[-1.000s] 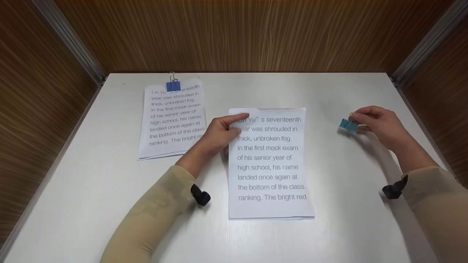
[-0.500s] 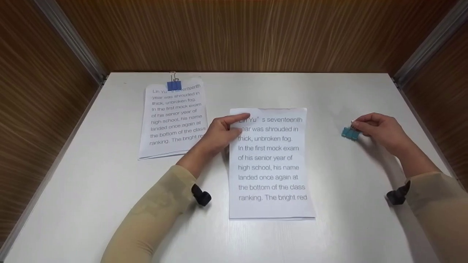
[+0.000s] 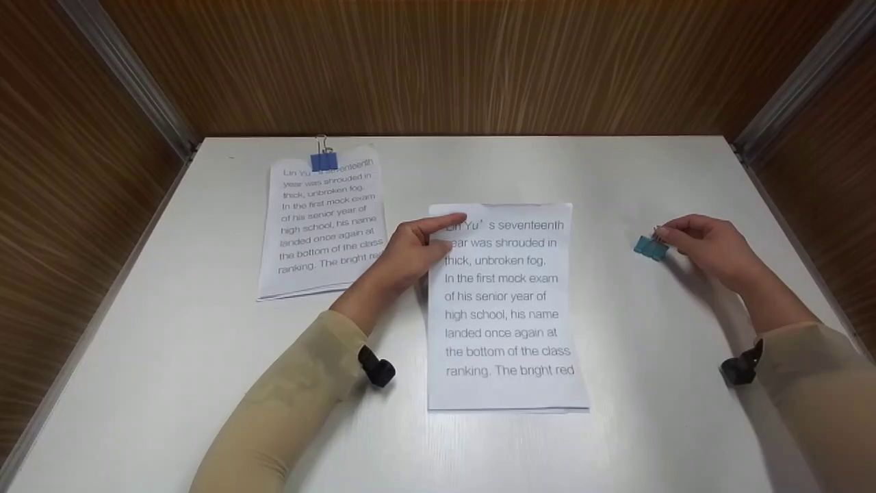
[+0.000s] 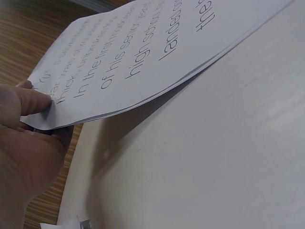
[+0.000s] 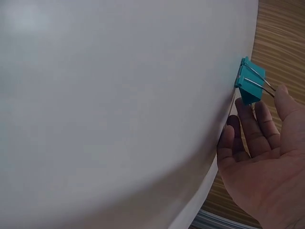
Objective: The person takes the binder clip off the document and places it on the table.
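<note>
Leftmost on the white worktop (image 3: 171,356) lies a clipped stack (image 3: 321,233) of printed sheets, turned slightly askew, with a blue binder clip (image 3: 324,162) on its top edge and the wire handles poking up past the paper. Next to it, just beside its lower right corner, comes the person's left hand (image 3: 410,250), reaching out of a tan sleeve (image 3: 280,390) with a small black device (image 3: 377,368) at the cuff. It pinches the left edge of a second stack (image 3: 506,308) near the upper corner, thumb on top and other fingers underneath, and from the left wrist you can see that edge lifted off the surface. This second stack sits near the middle, its text reading upright from where the person is. Then there's bare white surface, and well apart from the paper a teal binder clip (image 3: 651,248) hangs above the worktop, pinched by its wire handles in the right hand (image 3: 715,246), its mouth facing away from the palm. Behind it all stands a wood-grain panel (image 3: 438,68).
</note>
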Demonstrator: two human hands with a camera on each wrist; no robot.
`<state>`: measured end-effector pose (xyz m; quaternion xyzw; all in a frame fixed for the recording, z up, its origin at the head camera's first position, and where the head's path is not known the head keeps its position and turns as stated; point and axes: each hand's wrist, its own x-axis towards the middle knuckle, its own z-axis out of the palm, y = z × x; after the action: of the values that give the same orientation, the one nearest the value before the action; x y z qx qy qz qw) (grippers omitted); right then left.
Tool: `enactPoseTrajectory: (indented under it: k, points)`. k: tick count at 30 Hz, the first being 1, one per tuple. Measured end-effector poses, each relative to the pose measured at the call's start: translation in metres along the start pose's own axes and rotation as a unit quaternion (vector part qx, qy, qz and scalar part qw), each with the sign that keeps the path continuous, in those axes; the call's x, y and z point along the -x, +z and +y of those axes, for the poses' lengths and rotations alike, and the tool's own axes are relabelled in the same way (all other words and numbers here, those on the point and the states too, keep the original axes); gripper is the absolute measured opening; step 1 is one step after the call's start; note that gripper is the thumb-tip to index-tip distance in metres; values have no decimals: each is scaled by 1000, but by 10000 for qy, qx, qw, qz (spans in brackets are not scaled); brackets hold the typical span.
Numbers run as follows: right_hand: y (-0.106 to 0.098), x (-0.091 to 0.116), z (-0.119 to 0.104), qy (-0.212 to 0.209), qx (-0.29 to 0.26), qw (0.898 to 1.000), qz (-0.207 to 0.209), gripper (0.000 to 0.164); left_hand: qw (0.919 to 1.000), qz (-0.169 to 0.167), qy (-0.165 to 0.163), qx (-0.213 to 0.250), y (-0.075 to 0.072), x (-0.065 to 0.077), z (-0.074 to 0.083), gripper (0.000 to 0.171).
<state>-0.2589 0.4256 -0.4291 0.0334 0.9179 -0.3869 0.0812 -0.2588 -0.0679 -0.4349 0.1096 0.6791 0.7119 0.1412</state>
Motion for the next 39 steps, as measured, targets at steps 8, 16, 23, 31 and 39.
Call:
enactPoseTrajectory:
  k: [8,16,23,31,39]
  points:
    - [1,3,0,-50,-32,10000,56,68,10000,-3,-10,89,2,-3,-1,51]
    - [2,3,-4,75,61,9999,82,72,9999,-48,-22,125,2,-6,-4,52]
    - [3,5,-13,-46,94,9991,415,75,9997,20,-168,-188,1,-11,-11,54]
    - [7,14,-33,-466,45,9959,775,66,9987,102,-291,-408,2,-14,-15,53]
    - [28,29,-65,-1243,187,9889,796,48,9856,163,-339,-1651,6,-19,-9,52]
